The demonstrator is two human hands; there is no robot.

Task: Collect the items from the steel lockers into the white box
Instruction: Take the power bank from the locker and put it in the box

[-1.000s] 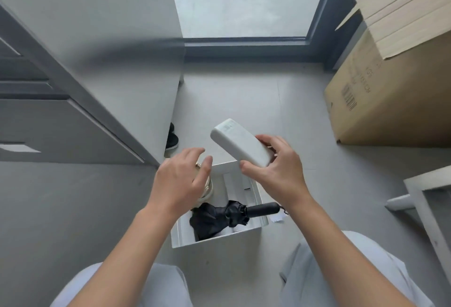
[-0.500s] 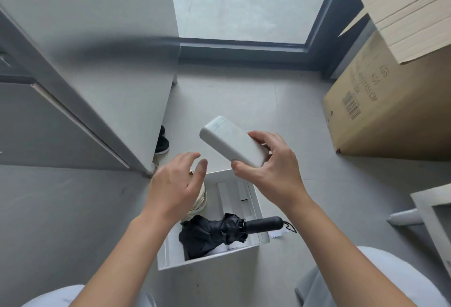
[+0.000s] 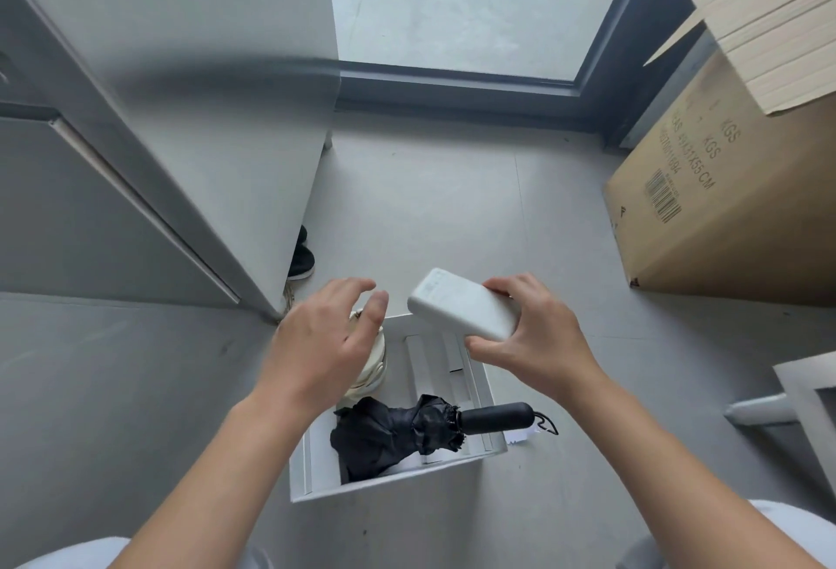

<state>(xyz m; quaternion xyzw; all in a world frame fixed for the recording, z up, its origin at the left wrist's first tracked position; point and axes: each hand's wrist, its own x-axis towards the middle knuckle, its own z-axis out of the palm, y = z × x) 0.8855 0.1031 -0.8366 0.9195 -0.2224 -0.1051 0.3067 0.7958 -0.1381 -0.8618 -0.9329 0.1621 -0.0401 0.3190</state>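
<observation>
The white box [image 3: 389,482] stands on the floor between my knees. A folded black umbrella [image 3: 407,430] lies across it, its handle sticking out over the right rim. A cream-coloured item [image 3: 373,369] sits in the box's far left corner, mostly hidden under my left hand. My right hand [image 3: 538,342] grips a white power bank [image 3: 463,306] by its right end, tilted, just above the box's far edge. My left hand [image 3: 325,342] hovers over the box's left side with fingers spread and relaxed, holding nothing. The steel locker [image 3: 194,125] rises at the left.
A large open cardboard box [image 3: 733,188] stands at the right. A dark shoe [image 3: 301,258] peeks out behind the locker's corner. A white frame and tube [image 3: 796,396] lie at the right edge. A window with a dark frame [image 3: 457,86] runs along the far floor.
My right hand has lowered the power bank closer to the box. My left hand has opened its fingers a little over the cream-coloured item. The view has tilted further down.
</observation>
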